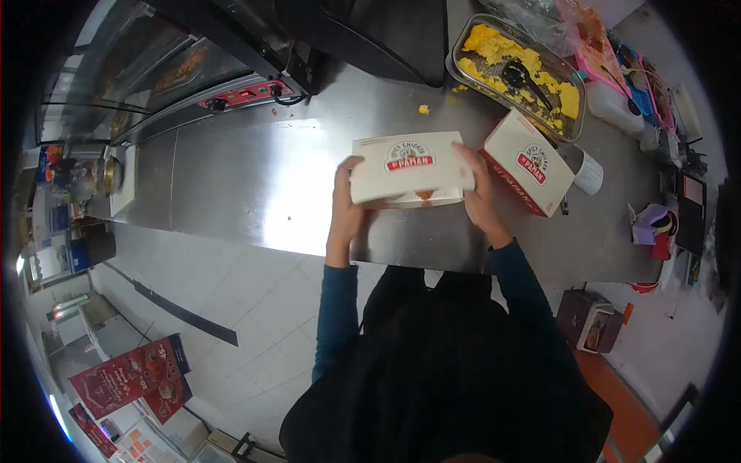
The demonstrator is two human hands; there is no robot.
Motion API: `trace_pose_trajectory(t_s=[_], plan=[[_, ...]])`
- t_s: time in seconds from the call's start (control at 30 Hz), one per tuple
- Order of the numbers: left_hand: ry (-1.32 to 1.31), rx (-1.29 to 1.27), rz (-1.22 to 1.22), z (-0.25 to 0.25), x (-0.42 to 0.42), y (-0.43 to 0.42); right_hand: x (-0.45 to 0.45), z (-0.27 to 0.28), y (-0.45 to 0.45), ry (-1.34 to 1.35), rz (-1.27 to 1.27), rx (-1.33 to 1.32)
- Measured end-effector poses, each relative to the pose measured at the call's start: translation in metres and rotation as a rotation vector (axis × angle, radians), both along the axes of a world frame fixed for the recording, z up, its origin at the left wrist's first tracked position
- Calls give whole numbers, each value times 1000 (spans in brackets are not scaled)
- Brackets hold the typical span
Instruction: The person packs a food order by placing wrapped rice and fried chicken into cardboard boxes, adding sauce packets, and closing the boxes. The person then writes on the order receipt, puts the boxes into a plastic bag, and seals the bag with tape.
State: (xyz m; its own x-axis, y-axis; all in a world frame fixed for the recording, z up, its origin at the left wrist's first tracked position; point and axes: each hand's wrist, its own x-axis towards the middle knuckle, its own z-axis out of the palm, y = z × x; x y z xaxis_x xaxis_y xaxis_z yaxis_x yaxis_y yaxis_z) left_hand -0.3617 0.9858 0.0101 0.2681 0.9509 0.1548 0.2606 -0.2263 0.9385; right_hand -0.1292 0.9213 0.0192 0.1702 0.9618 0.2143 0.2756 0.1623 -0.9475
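Note:
A white takeaway box (409,179) with a chicken logo on its lid sits on the steel counter in front of me. My left hand (346,193) grips its left side, thumb near the top edge. On the opposite side, my right hand (480,190) is wrapped around the right end of the same box. The lid is bent down but not flush at the front, and through the gap a bit of brownish food shows. To the right stands a second, closed box (531,162) with red sides and the same logo, apart from my right hand.
A metal tray (460,68) of yellow food holds a black spoon (525,81) at the back right. A paper cup (589,174) lies beside the second box. At the back left is a glass display warmer (154,77). Yellow crumbs (424,109) dot the steel counter (224,177).

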Motion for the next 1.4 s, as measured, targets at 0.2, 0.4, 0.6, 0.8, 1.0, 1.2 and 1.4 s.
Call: trace_pose_trajectory(t_s=[0.2, 0.4, 0.6, 0.8, 1.0, 1.2, 1.4], plan=[[119, -151, 35, 45, 7, 17, 8, -1, 16, -19, -13, -33], [97, 68, 22, 0, -6, -17, 2, -4, -14, -67, 4, 23], [15, -86, -162, -26, -32, -42, 21, -34, -49, -69, 236, -8], [554, 280, -331, 37, -27, -11, 28, 30, -24, -639, 358, -123], [740, 574, -323, -4, -42, -8, 37, 22, -23, -898, 410, -11], [727, 527, -408, 39, -24, 2, 12, 36, -25, -978, 251, 45], [803, 647, -353, 16, -27, 8, -8, 17, -24, -1155, 186, 44]])
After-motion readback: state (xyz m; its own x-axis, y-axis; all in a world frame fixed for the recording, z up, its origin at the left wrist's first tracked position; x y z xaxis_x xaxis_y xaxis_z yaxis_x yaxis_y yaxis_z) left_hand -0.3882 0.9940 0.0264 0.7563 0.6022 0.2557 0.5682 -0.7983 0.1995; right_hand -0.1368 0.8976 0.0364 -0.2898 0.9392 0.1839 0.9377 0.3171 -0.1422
